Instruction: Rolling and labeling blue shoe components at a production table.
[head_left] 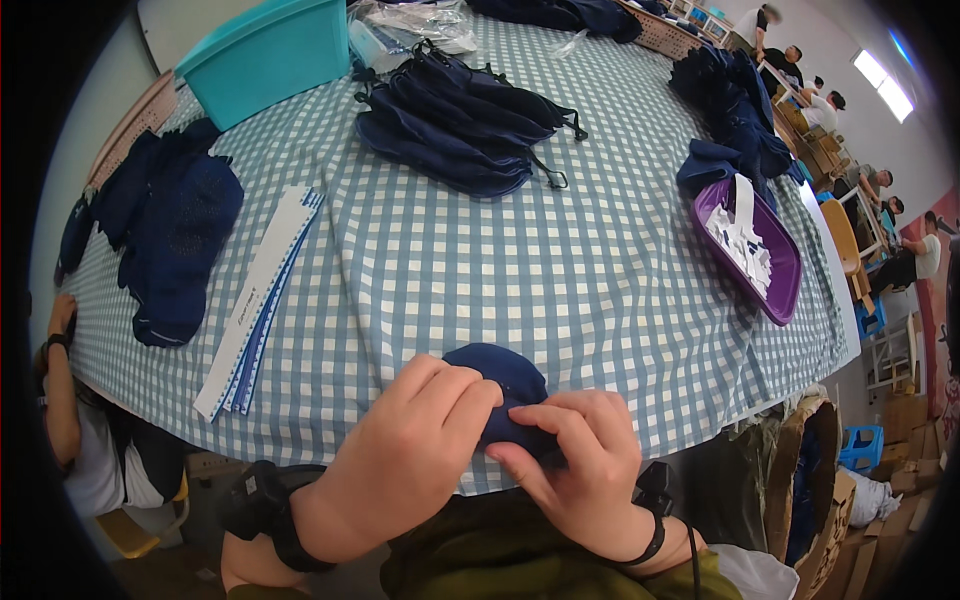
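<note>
A navy blue piece of fabric (497,368) is bunched between my two hands at the near edge of the table. My left hand (415,430) is closed on its left side, fingers curled over the cloth. My right hand (578,445) pinches the right side between thumb and forefinger. The fingertips of both hands nearly meet on the cloth. Whether a small item is tucked in the fabric cannot be made out.
Paper strips (262,300) lie left on the checked tablecloth (450,260), beside navy fabric pieces (180,235). Farther off are a teal bin (265,65) and navy drawstring pouches (460,125). A purple tray (785,290) holds white scraps. A person's arm (62,390) rests at the left edge.
</note>
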